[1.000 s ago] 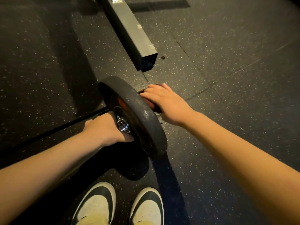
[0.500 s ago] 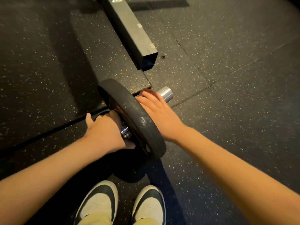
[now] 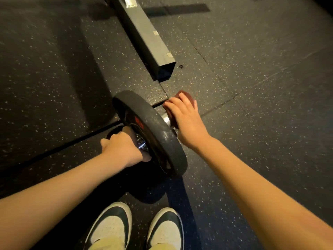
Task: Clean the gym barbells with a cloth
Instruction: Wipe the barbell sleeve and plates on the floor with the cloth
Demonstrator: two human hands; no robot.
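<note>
Mid-frame, the right hand (image 3: 187,121) curls round a red cloth (image 3: 182,93) on the barbell (image 3: 166,120) end; the left hand (image 3: 122,148) grips the barbell beside the plate (image 3: 162,139)

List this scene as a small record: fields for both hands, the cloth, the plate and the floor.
Plate: black round weight plate, upright on the chrome barbell
Left hand: grips the barbell at the plate's inner face
Right hand: holds a reddish-brown cloth over the silver sleeve end
Floor: dark speckled rubber mats
</note>
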